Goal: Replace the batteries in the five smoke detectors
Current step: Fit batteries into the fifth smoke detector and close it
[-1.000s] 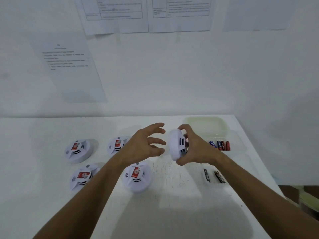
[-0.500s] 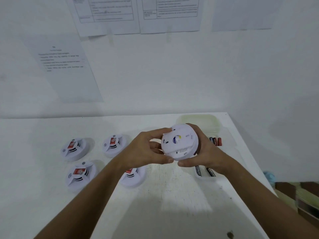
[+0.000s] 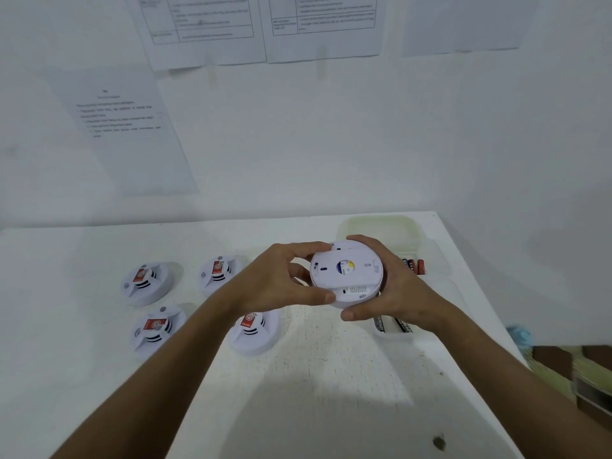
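Both hands grip detector (image 3: 346, 273) (underside up)

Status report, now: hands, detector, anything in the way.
Left hand and right hand both grip the held detector, back facing up, cover on. Four detectors on the table, untouched. Nothing in the way.

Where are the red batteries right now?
In the head view, the red batteries lie in a clear tray at the table's far right, just behind the right hand holding a smoke detector.
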`<state>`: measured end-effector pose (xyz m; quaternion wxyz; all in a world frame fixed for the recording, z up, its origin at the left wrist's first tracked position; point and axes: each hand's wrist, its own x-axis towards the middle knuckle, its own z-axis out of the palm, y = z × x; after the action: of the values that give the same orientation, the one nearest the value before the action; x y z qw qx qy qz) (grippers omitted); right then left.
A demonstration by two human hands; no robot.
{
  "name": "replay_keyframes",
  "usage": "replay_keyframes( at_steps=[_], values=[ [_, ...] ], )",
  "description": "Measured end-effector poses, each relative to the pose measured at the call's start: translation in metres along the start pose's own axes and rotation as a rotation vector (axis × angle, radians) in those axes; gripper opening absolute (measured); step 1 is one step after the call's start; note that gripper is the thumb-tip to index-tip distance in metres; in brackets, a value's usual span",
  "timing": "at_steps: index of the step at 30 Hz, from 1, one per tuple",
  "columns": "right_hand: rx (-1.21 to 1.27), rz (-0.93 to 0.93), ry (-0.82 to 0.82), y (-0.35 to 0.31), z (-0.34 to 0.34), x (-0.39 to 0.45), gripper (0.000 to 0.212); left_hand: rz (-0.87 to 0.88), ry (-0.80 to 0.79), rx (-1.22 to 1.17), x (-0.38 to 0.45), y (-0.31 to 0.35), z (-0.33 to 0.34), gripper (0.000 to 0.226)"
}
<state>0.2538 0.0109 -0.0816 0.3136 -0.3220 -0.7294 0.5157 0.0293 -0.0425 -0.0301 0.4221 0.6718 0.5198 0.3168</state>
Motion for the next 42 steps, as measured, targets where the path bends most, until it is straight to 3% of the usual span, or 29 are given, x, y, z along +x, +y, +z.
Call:
replay_keyframes(
  at_steps=[5,10,21,28,36,42],
  values=[
    [0.045,0.006,0.000,0.005,-0.001,-0.003,0.103,-0.039,0.014,0.012,0.003,-0.003,0.000,0.064],
    [-0.050,-0.059,0.108,0.007,0.005,-0.003,0.094,-0.046,0.117,0.080,0.005,-0.005,0.009,0.060],
    [-0.065,-0.050,0.155,0.018,0.002,-0.008,0.091,-0.043,0.220,0.366,0.011,-0.002,0.028,0.054],
    [-0.058,-0.030,0.149,0.025,-0.007,-0.011,0.093,0.002,0.156,0.316,0.014,-0.006,0.031,0.074],
    [-0.077,-0.009,0.084,0.022,-0.006,-0.017,0.093,0.055,0.085,0.479,0.018,-0.006,0.031,0.062],
    [-0.070,-0.029,0.090,0.016,-0.007,-0.019,0.095,0.123,0.180,0.512,0.017,-0.007,0.040,0.065]
  ],
)
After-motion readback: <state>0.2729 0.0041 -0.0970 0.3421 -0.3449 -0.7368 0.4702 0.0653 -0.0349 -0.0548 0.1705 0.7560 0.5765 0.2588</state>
